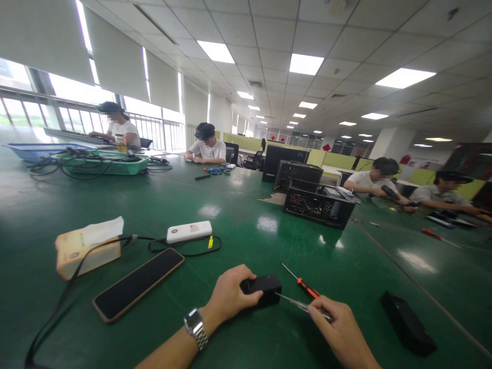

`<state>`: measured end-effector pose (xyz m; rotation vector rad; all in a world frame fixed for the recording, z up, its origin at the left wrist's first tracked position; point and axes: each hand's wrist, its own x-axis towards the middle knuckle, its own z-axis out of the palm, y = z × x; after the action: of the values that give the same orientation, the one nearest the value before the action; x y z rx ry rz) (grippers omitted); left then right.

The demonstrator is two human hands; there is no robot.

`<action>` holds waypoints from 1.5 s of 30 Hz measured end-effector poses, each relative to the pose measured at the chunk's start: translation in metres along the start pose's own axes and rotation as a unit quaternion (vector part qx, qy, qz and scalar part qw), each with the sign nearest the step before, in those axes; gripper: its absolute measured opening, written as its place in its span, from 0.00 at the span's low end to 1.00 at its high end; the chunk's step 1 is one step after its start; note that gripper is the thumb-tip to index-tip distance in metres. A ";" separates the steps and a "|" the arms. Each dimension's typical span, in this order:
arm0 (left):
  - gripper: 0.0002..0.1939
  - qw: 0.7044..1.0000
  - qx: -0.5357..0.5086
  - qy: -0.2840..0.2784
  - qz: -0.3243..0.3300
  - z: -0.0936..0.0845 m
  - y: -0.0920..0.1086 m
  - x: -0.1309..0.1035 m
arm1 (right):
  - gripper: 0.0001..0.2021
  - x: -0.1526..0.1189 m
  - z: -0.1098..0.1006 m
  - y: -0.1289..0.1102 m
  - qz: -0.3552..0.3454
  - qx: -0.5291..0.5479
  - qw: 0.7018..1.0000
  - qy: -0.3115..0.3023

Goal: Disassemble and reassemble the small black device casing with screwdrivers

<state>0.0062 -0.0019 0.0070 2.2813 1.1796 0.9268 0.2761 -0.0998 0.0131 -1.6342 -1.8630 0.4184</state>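
Black box (271,285) partly hidden by left hand (232,291); print (199,228) on white device (186,234) unreadably small.

No lettering can be read on any surface here. Small print covers part of a flat white plastic slab (183,234), near left, but is too fine to make out. A dark emblem and faint marks on a beige soft tissue pack (88,252) at its left are equally illegible, as is any text on a bright yellow cable tag (210,242). Far off, red diamond-shaped signs (326,147) show only as colour.
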 end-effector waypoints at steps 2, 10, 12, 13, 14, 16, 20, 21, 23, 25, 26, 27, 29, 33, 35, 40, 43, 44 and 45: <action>0.12 1.000 -0.001 -0.001 0.000 -0.001 0.000 0.000 | 0.21 0.000 0.000 -0.001 0.000 -0.004 1.000 0.005; 0.11 1.000 -0.003 -0.001 0.005 0.001 0.002 -0.001 | 0.22 -0.001 0.000 -0.008 0.009 -0.015 1.000 0.011; 0.10 1.000 -0.002 0.001 0.015 0.003 0.002 -0.002 | 0.22 -0.001 0.003 -0.009 0.001 -0.014 1.000 0.007; 0.10 1.000 -0.001 0.003 0.020 0.005 0.002 -0.002 | 0.21 -0.001 0.005 -0.009 -0.002 -0.010 1.000 0.002; 0.10 1.000 0.000 0.004 0.025 0.006 0.002 -0.002 | 0.21 0.000 0.007 -0.008 0.000 -0.001 1.000 -0.003; 0.10 1.000 -0.001 0.006 0.030 0.008 0.002 -0.002 | 0.22 0.001 0.013 -0.005 0.022 0.031 0.999 -0.014; 0.11 0.999 -0.010 0.005 0.032 0.010 0.001 -0.003 | 0.24 0.001 0.028 -0.002 0.062 0.078 0.994 -0.037; 0.11 0.999 -0.013 0.004 0.032 0.010 0.001 -0.003 | 0.24 0.001 0.031 -0.003 0.057 0.077 0.995 -0.038; 0.11 0.999 -0.019 0.004 0.031 0.011 0.000 -0.004 | 0.22 0.001 0.033 -0.008 0.036 0.058 0.997 -0.029; 0.11 0.999 -0.025 0.006 0.028 0.012 -0.001 -0.004 | 0.20 0.001 0.032 -0.012 0.006 0.028 0.999 -0.013; 0.12 0.999 -0.029 0.005 0.026 0.012 -0.001 -0.004 | 0.19 0.002 0.031 -0.013 -0.006 0.021 1.000 -0.009; 0.12 0.999 -0.032 0.003 0.023 0.012 -0.001 -0.004 | 0.19 0.003 0.031 -0.012 -0.010 0.027 1.000 -0.010; 0.13 0.999 -0.037 -0.003 0.020 0.012 -0.002 -0.004 | 0.20 0.005 0.031 -0.006 0.013 0.085 0.996 -0.021; 0.14 0.999 -0.050 -0.006 0.010 0.012 -0.001 -0.003 | 0.25 0.009 0.040 0.006 0.097 0.197 0.974 -0.052; 0.14 0.998 -0.058 -0.008 0.003 0.011 0.000 -0.003 | 0.25 0.009 0.042 0.003 0.079 0.172 0.981 -0.043; 0.13 0.998 -0.067 -0.013 -0.008 0.009 0.005 -0.003 | 0.22 0.007 0.041 -0.018 -0.022 -0.019 1.000 -0.012; 0.14 0.998 -0.062 -0.016 -0.015 0.009 0.008 -0.002 | 0.22 0.009 0.049 -0.023 -0.020 -0.028 0.999 -0.019; 0.14 0.998 -0.059 -0.016 -0.016 0.010 0.008 -0.003 | 0.22 0.010 0.052 -0.023 -0.017 -0.019 0.999 -0.020; 0.15 0.998 -0.057 -0.015 -0.015 0.011 0.007 -0.003 | 0.22 0.011 0.055 -0.023 -0.015 -0.013 1.000 -0.019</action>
<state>0.0170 -0.0088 0.0029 2.1736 1.1157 0.9218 0.2231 -0.0850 -0.0128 -1.6226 -1.9261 0.4161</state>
